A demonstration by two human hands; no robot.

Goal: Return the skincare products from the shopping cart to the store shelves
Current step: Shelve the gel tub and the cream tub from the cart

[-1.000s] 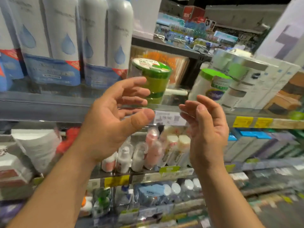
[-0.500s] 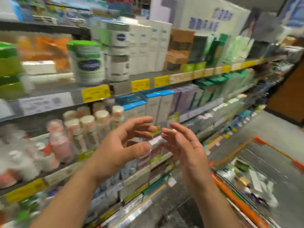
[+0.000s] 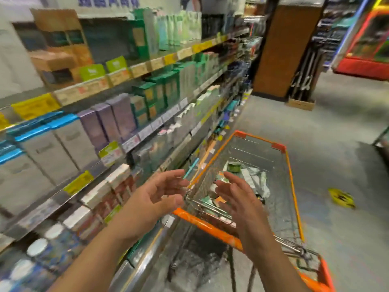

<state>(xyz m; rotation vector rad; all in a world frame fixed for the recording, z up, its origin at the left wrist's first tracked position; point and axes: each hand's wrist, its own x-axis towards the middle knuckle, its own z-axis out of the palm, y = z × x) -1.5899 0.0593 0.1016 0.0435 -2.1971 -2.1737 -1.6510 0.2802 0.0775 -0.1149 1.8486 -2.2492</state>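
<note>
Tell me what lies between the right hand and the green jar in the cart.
In the head view, the right hand hovers above the cart's near end; pale, blurred packages lie on the cart floor before the green jar.

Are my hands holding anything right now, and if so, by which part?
Nothing is held. The left hand and the right hand are both open and empty, raised near the shopping cart.

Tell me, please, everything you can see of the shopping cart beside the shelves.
The shopping cart is a grey wire-mesh basket with an orange rim, orange corner caps and an orange handle bar nearest the person. It stands upright on the grey floor, alongside the shelves. Inside lie several blurred products, among them a dark green round jar towards the far end. Neither the left hand nor the right hand touches it; both hover open over its near end.
</note>
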